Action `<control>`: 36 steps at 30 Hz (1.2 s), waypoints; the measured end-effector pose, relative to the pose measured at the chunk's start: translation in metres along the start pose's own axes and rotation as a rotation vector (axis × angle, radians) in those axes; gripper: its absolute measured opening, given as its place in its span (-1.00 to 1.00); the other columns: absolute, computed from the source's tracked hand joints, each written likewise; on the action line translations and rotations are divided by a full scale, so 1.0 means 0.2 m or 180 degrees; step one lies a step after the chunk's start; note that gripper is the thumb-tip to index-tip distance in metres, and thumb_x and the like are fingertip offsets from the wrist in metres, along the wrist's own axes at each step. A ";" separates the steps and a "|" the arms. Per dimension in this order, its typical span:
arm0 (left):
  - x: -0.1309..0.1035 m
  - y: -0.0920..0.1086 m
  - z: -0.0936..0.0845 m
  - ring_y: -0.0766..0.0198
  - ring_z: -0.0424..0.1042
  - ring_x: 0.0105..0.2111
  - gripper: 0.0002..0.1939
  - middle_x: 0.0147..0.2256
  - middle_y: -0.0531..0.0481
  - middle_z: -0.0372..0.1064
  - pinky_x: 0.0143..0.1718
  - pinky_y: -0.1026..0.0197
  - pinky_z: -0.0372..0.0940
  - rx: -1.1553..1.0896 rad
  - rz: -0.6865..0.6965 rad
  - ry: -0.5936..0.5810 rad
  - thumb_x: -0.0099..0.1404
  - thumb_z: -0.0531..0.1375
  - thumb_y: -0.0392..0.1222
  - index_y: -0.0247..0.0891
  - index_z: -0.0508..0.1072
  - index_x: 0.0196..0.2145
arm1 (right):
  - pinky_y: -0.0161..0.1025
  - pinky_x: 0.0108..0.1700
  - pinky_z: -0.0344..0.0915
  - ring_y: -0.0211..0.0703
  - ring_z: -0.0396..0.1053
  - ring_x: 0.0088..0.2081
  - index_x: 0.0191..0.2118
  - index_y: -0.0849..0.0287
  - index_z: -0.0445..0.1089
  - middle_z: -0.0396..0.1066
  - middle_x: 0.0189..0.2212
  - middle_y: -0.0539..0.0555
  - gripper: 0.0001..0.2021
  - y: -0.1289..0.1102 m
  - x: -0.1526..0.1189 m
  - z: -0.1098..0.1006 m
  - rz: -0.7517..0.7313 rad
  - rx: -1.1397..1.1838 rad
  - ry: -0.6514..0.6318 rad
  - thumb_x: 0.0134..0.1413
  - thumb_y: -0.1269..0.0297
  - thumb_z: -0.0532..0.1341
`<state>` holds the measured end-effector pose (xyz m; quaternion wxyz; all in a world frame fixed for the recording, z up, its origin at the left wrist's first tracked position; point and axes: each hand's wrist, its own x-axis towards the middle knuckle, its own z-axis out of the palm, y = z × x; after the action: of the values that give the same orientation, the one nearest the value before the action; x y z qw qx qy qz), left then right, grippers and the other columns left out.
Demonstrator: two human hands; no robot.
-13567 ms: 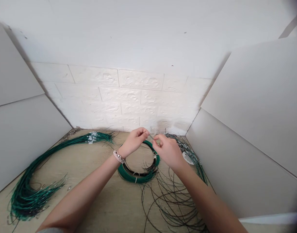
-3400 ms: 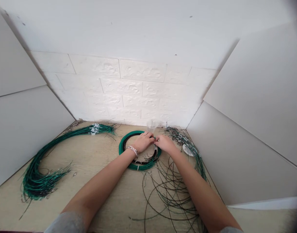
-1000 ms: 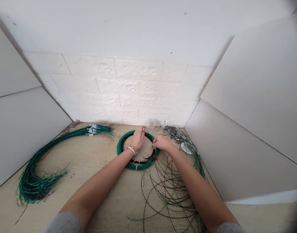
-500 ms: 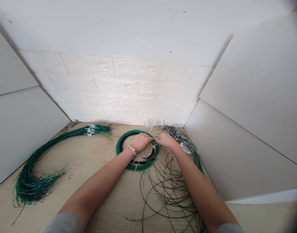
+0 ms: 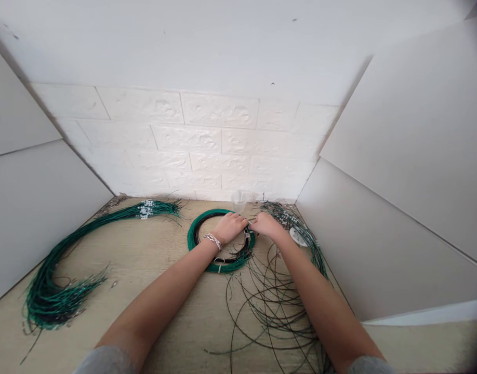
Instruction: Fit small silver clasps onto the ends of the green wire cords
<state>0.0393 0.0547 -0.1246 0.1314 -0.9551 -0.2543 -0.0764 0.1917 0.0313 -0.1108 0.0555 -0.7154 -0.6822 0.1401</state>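
A coil of green and black wire [image 5: 195, 232] lies on the table, bound with a white tie [image 5: 219, 269] at its near side. My left hand [image 5: 231, 228] rests over the coil's upper right, fingers closed at its edge. Right beside it, my right hand [image 5: 265, 225] is pinched, and a thin white tie [image 5: 249, 223] shows between the two hands' fingertips. Both hands appear to grip this tie; its ends are hidden by the fingers. Below the fingers, a pale tag-like piece [image 5: 247, 235] sits on the coil.
A bundle of green wires with white connectors [image 5: 146, 209] curves along the left. Loose dark wires [image 5: 277, 306] spread beneath my right forearm, joining another bundle [image 5: 306, 236] at right. A clear plastic cup [image 5: 238, 198] stands by the brick-patterned wall [image 5: 207, 140]. Pale panels [image 5: 394, 234] close both sides.
My left hand and wrist have shifted slightly right, fingers a little flatter over the coil. The right hand stays nearly in place, still pinched at the tie.
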 end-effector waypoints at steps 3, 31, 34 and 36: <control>0.01 0.00 0.00 0.20 0.31 -0.32 -0.90 -0.37 -0.09 0.35 -0.31 0.18 0.11 -0.0026 -0.0085 -0.0044 0.26 0.03 -0.28 -0.31 0.31 -0.28 | -0.35 -0.53 0.11 -0.16 0.34 -0.45 -0.42 0.27 0.44 0.44 -0.45 0.17 -0.72 -0.02 -0.01 0.00 0.0090 0.0056 -0.0023 -0.23 0.15 0.19; 0.00 0.00 -0.01 0.19 0.32 -0.30 -0.88 -0.30 -0.13 0.33 -0.29 0.17 0.14 -0.0035 -0.0172 -0.0082 0.28 -0.02 -0.29 -0.33 0.27 -0.27 | -0.38 -0.57 0.04 -0.29 0.20 -0.59 -0.62 0.25 0.39 0.31 -0.67 0.01 -0.76 0.01 -0.01 -0.01 -0.0098 0.0346 -0.0150 -0.26 0.15 0.18; -0.01 0.01 -0.02 0.20 0.31 -0.29 -0.87 -0.23 -0.13 0.29 -0.30 0.17 0.15 0.0058 -0.0165 -0.0027 0.28 -0.04 -0.31 -0.33 0.26 -0.24 | -0.38 -0.58 0.02 -0.32 0.17 -0.61 -0.67 0.24 0.36 0.27 -0.72 -0.02 -0.78 0.01 -0.02 -0.02 -0.0194 0.0419 -0.0215 -0.25 0.19 0.17; -0.02 0.02 -0.02 0.21 0.31 -0.30 -0.87 -0.23 -0.13 0.28 -0.32 0.18 0.16 0.0038 -0.0183 -0.0089 0.28 -0.04 -0.33 -0.34 0.25 -0.24 | -0.38 -0.57 0.02 -0.32 0.17 -0.61 -0.67 0.24 0.37 0.27 -0.72 -0.02 -0.79 0.02 -0.02 -0.03 -0.0247 0.0460 -0.0221 -0.25 0.21 0.17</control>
<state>0.0375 0.0491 -0.1218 0.1313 -0.9476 -0.2838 -0.0654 0.1961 0.0285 -0.1062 0.0887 -0.6773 -0.6991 0.2115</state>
